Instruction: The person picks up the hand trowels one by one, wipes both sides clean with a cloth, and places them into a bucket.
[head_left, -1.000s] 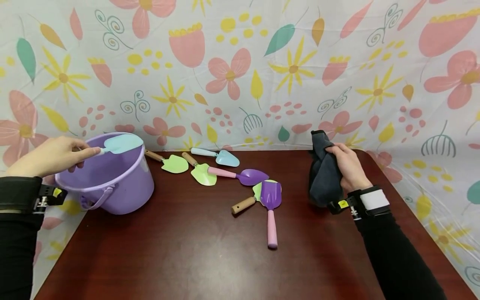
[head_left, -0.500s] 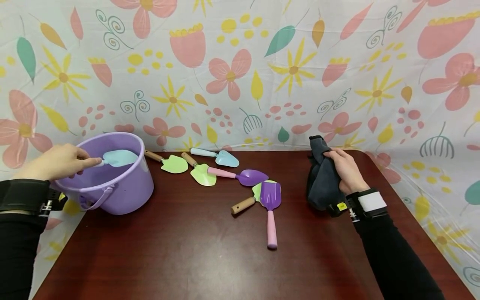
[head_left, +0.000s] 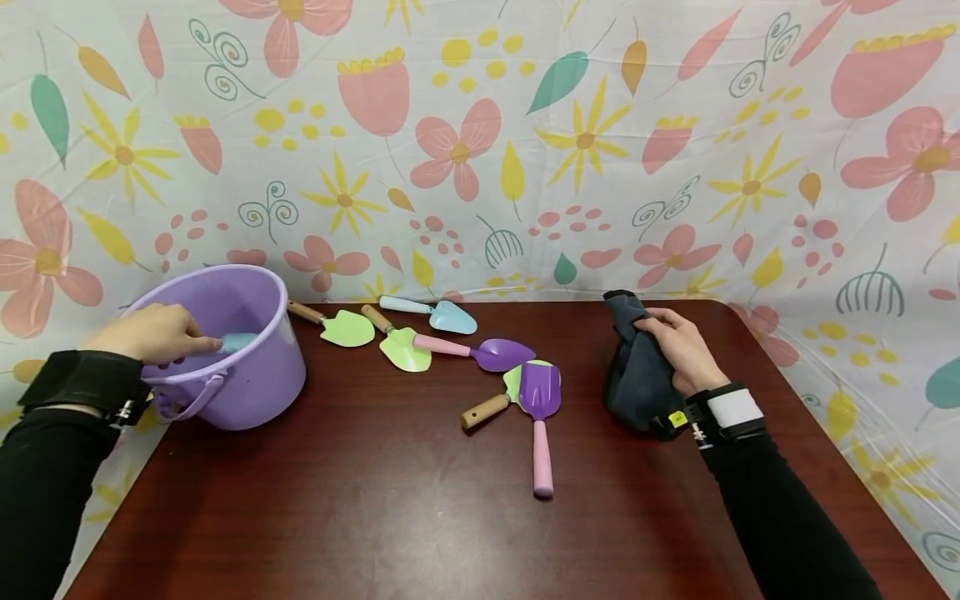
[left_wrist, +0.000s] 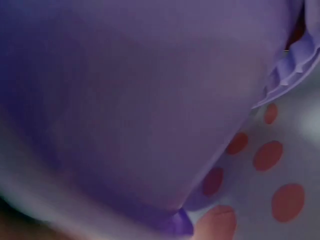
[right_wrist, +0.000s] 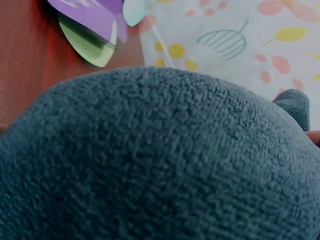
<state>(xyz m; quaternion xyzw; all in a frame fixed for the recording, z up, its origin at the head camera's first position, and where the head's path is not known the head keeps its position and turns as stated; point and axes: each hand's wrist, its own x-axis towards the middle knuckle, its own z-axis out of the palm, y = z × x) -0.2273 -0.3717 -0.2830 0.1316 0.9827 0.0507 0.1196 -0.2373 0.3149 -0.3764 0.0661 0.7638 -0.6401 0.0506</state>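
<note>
Over the purple bucket (head_left: 262, 379) at the left, my left hand (head_left: 153, 335) reaches past the rim and pinches a light blue trowel (head_left: 237, 342). Only part of the trowel's blade shows; the bucket's near wall and my fingers hide the rest. The bucket's outer side fills most of the left wrist view. At the right of the table, my right hand (head_left: 684, 348) grips a dark grey cloth (head_left: 637, 379) near its top, and the cloth hangs bunched down to the tabletop. Its fuzzy weave (right_wrist: 165, 155) covers most of the right wrist view.
On the brown table (head_left: 360, 500) lie several trowels: a light blue one (head_left: 452, 317) near the back edge, green ones (head_left: 348, 328) with wooden handles, and two purple ones (head_left: 540, 390) with pink handles. A flowered curtain (head_left: 457, 233) hangs behind.
My left hand has moved right and down, lowering the light blue trowel from above the rim into the bucket. My right hand has shifted slightly left and down with the cloth.
</note>
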